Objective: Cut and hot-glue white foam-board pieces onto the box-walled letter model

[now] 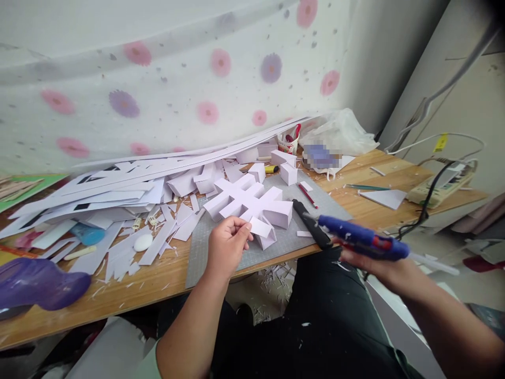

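Observation:
My left hand pinches a small white board piece between thumb and fingers. That piece lies at the near end of a white model of crossing box-like arms; whether the two are joined I cannot tell. The model rests on a grey cutting mat. To the right, over my lap, my right hand is wrapped round a blue hot glue gun, its nozzle pointing left and a glue stick sticking out behind. Under the nozzle lies a black-handled tool.
White board scraps are heaped on the left of the wooden table. A purple object stands at front left. Behind are a paper cup and a plastic bag. A power strip with cables sits at right.

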Available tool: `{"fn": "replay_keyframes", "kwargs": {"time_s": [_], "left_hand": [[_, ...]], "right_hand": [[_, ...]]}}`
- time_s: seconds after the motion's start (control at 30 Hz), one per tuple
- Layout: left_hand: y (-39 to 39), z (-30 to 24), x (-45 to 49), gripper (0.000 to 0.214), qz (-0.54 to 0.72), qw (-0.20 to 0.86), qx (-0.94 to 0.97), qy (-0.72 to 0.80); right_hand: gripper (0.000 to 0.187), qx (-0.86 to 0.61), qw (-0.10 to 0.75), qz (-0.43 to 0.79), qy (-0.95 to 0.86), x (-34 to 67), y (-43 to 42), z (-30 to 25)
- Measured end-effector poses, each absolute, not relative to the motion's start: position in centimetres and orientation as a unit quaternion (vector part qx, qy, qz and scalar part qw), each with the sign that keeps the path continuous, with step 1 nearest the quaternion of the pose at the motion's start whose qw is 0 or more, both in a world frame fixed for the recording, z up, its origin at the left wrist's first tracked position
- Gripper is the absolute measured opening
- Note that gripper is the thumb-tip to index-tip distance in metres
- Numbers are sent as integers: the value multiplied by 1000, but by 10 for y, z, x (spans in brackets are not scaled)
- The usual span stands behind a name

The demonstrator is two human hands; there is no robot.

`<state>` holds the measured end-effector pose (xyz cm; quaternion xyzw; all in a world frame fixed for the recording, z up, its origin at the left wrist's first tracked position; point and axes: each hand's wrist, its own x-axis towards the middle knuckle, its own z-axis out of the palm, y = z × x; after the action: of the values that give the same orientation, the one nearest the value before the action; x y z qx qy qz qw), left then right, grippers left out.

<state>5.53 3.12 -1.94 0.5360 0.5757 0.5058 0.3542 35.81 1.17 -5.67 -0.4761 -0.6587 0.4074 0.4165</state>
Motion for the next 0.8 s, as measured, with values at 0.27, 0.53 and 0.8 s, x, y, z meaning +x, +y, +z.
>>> {"fn": "replay_keyframes", "kwargs": {"time_s": [0.27, 0.53, 0.8], "left_hand": [[25, -11, 62, 16, 528, 403, 494, 562], [9, -15, 58, 23, 559, 531, 396, 499], [5, -17, 54, 22, 547, 596, 370, 458]], "right_hand": [[17, -411, 394, 454, -685, 297, -6, -61], [29, -455, 430, 560, -544, 291, -10, -57], [31, -464, 446, 573, -507, 285, -11, -51]]}}
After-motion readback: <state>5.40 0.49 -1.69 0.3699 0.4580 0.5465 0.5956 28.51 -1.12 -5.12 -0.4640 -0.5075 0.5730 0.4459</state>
